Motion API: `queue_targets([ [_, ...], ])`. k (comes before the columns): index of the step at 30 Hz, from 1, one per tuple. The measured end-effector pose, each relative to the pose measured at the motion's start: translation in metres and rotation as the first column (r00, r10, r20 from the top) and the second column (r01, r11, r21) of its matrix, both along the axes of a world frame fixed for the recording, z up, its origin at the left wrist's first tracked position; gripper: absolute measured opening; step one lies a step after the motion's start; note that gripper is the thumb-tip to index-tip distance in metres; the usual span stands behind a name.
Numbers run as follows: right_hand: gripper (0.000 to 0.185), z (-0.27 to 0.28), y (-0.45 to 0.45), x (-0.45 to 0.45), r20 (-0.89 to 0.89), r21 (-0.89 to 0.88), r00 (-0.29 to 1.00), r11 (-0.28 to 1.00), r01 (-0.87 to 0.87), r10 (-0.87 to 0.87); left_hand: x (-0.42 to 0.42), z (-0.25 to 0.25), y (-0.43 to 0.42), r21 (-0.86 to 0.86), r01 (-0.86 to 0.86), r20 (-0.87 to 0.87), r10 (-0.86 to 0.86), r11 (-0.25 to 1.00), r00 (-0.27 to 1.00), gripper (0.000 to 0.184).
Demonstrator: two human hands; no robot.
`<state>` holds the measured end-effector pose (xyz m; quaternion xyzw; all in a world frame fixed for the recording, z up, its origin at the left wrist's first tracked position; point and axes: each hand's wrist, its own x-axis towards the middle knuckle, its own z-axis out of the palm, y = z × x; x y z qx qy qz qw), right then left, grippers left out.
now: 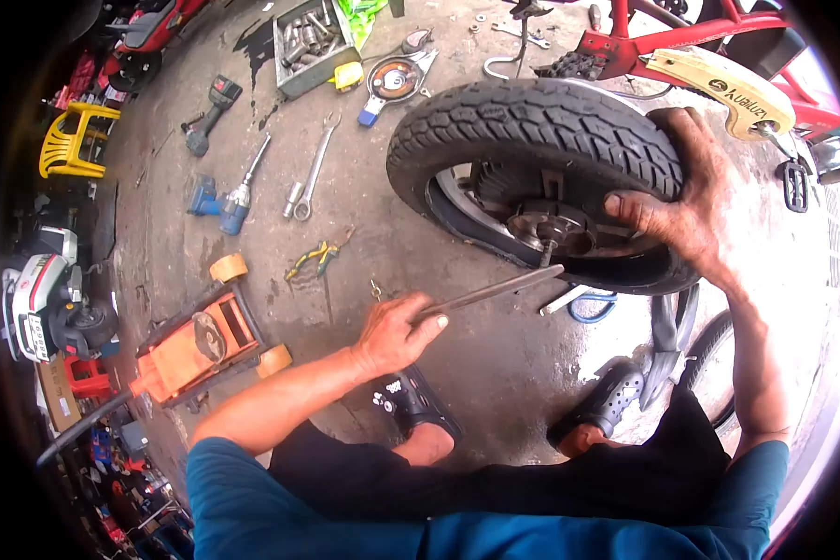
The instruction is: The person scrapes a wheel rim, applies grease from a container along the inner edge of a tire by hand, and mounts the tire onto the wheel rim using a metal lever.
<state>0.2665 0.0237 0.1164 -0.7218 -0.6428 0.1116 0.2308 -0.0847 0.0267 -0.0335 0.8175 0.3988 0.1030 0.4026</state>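
Note:
My left hand [397, 333] is closed round one end of a flat metal tyre lever [495, 291], whose free tip points right, just below the wheel hub [553, 230]. A black tyre [532, 131] sits on a dark wheel, tilted towards me, with its lower side gaping from the rim. My right hand [686, 196] grips the tyre's right side, the thumb over the sidewall and the fingers behind the tread. A blue-handled tool [592, 306] lies on the floor beneath the wheel.
An orange floor jack [201, 345] stands at the left. Pliers [319, 259], a wrench [317, 173], a blue power tool [233, 201] and a metal box of sockets [315, 47] are on the floor. A red frame [681, 42] stands upper right, my shoes [607, 401] below.

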Motion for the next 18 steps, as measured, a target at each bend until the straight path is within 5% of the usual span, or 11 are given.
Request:
queue_targets([
  [5, 0.057, 0.030, -0.001, -0.012, 0.112, -0.120, 0.993, 0.991, 0.055, -0.041, 0.038, -0.017, 0.008, -0.123, -0.281, 0.212, 0.301, 0.952, 0.930, 0.035],
  [9, 0.059, 0.022, -0.003, -0.007, 0.116, -0.024, 0.993, 1.000, -0.007, 0.009, 0.068, -0.031, 0.019, -0.212, -0.315, 0.303, 0.369, 0.925, 0.879, 0.029],
  [18, 0.054, 0.013, -0.005, -0.004, 0.078, 0.072, 0.995, 0.995, -0.068, 0.062, 0.098, -0.043, 0.024, -0.081, -0.310, 0.406, 0.315, 0.947, 0.858, 0.029],
])
